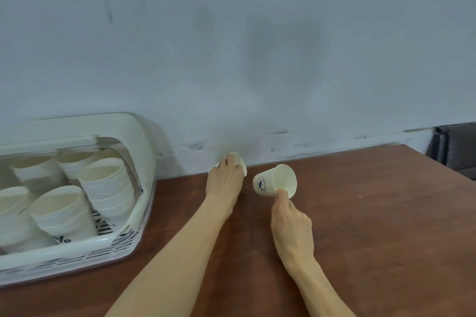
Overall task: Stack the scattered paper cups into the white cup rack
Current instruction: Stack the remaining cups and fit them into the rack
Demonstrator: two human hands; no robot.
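Head view: left hand (226, 180) grips cup (238, 161) by wall (257, 59); right hand (291, 224) pinches printed cup (274, 181); rack (139, 152) left.

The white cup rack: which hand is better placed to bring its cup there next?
Probably the left hand: it grips a paper cup and is nearer the white cup rack than the right hand.

each hand (225, 183) (292, 224) holds one paper cup (238, 161) (274, 181).

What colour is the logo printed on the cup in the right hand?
Dark blue, on the white cup held by the right hand; the head view shows it best.
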